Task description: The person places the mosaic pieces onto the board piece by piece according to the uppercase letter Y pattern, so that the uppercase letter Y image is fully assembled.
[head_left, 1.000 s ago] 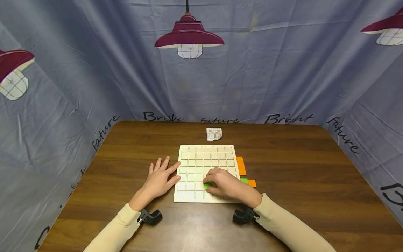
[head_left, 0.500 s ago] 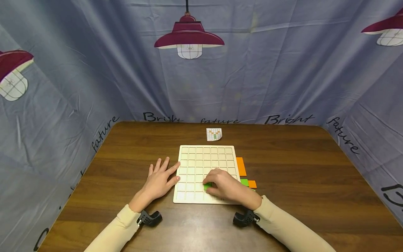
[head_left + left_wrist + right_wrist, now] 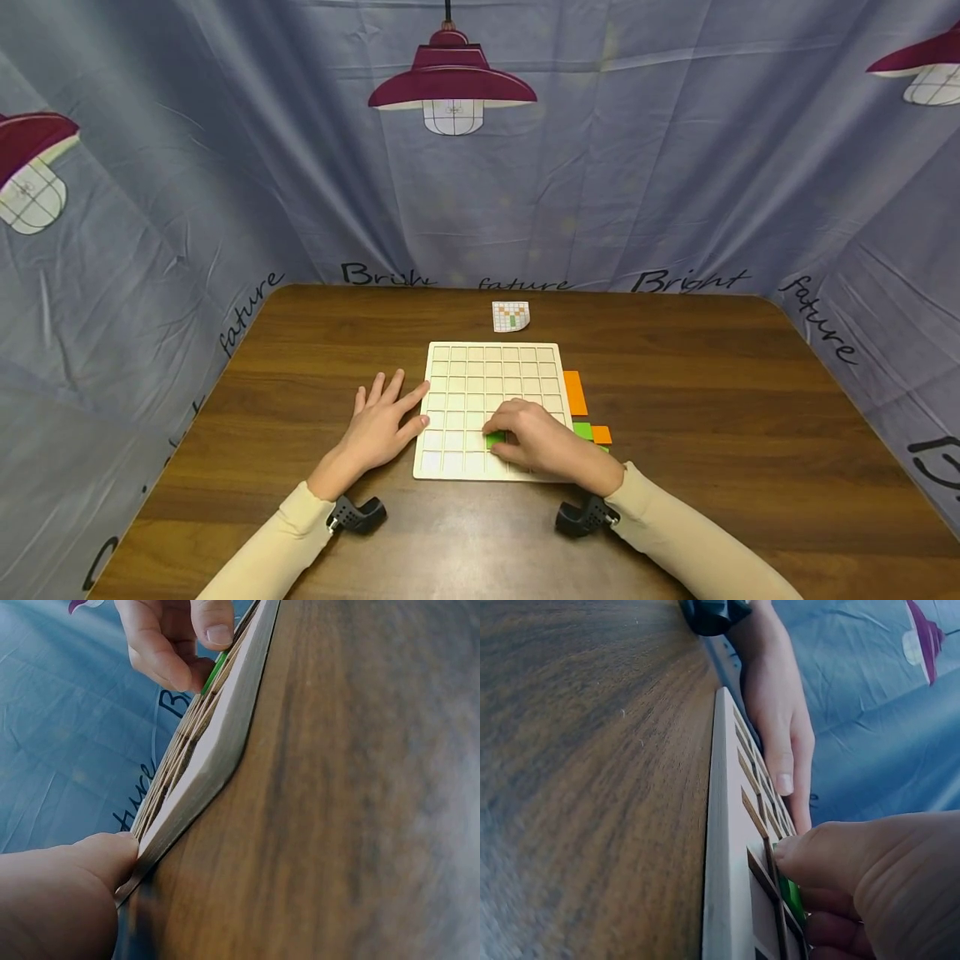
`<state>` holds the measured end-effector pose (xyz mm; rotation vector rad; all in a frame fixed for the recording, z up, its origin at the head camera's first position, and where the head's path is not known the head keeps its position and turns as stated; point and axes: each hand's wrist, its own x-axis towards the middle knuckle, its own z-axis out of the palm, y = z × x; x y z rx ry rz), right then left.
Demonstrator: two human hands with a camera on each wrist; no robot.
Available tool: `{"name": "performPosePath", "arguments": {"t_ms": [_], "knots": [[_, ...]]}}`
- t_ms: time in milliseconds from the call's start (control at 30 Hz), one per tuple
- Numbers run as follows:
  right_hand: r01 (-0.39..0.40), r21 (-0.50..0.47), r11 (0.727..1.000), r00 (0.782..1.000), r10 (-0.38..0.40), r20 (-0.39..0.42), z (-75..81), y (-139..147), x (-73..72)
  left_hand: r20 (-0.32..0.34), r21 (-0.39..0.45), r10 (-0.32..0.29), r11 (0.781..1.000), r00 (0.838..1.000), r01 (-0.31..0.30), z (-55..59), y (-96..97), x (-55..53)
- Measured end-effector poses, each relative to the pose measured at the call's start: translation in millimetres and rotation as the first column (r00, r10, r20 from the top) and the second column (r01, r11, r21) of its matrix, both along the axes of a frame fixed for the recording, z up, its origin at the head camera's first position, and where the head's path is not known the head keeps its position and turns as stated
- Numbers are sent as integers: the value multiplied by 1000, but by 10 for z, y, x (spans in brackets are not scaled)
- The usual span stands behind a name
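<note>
The right hand (image 3: 528, 435) reaches over the near part of the pale gridded board (image 3: 457, 379), its thumb and fingers pinching a green tile (image 3: 494, 439) at a cell in the second row from the near edge, around the middle column; whether the tile sits fully down in its cell is hard to tell. The left hand (image 3: 378, 429) lies on the wooden table (image 3: 712, 375) just left of the board, fingers straight and spread, the index fingertip and thumb touching the board's left edge. Just beyond the right edge lie an orange strip (image 3: 575, 392) and, nearer, a green piece (image 3: 582, 431) with a small orange piece (image 3: 602, 434) right beside it. A white paper (image 3: 511, 317) printed with a coloured grid lies beyond the board's far edge. Behind the table hangs a blue-grey curtain (image 3: 615, 192) with printed maroon lamps (image 3: 453, 79) and dark lettering.
</note>
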<state>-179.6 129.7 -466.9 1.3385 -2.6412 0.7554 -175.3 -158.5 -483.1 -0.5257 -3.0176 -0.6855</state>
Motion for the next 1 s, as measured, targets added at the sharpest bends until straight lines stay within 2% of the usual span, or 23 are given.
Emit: {"name": "performPosePath", "arguments": {"t_ms": [767, 1000], "knots": [[12, 16, 1000, 1000, -12, -9, 34, 9, 11, 26, -25, -3, 1000, 1000, 4, 5, 0, -23], [16, -16, 1000, 997, -17, -74, 48, 42, -21, 16, -20, 3, 1000, 1000, -3, -6, 1, -14]]}}
